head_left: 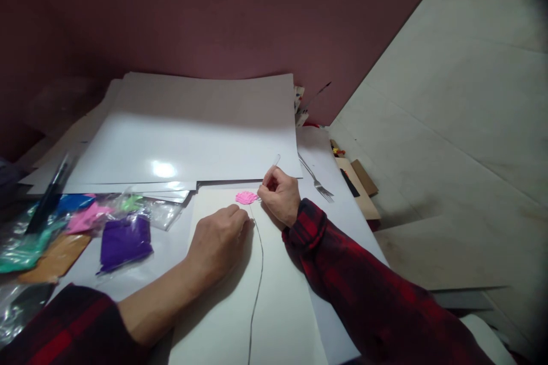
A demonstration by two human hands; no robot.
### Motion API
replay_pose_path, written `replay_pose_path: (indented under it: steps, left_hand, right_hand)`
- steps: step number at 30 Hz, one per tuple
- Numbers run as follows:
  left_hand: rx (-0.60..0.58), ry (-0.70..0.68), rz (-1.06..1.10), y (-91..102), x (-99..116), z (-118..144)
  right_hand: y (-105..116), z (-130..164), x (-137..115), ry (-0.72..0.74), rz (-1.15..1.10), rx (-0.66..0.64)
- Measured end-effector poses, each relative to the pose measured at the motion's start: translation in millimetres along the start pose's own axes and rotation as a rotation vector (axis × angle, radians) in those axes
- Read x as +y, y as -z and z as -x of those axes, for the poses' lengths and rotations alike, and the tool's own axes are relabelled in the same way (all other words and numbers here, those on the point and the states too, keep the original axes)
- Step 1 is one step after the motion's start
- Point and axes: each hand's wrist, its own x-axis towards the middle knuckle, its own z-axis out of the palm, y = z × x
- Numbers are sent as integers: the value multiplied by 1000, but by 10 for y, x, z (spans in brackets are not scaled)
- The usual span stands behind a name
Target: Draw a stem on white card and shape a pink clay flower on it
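Observation:
A pink flower-like patch of modelling clay (246,198) lies near the top of a cream paper sheet (282,308). Below it a dark curved line runs down the sheet. In my right hand (280,195) a thin, clear plastic stick (277,159) is pinched, its upper end pointing up and away; this hand is at the right edge of the pink clay, and the stick's lower tip is hidden by the fingers. My left hand (223,236) rests on the paper just below and left of the clay, its fingers curled together and the fingertips hidden.
Plastic-wrapped clay lies on the left, including a purple pack (125,242) and a brown pack (57,256). A dark pen-like object (49,197) rests over the packs. Large white sheets (192,125) lean at the back. On the right is a fork (319,182) near the table's edge.

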Motion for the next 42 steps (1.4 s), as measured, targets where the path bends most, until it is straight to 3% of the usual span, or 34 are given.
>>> replay_pose_path:
  steps: [14, 19, 25, 42]
  left_hand:
    - [6, -2, 14, -18, -4, 9]
    - [5, 3, 8, -22, -13, 11]
    - [3, 2, -4, -33, -19, 19]
    - [6, 1, 5, -22, -14, 10]
  right_hand:
    - [1, -21, 0, -19, 39, 80]
    - [6, -19, -1, -28, -63, 120]
    - [-4, -15, 27, -32, -140, 49]
    - [10, -16, -21, -45, 39, 112]
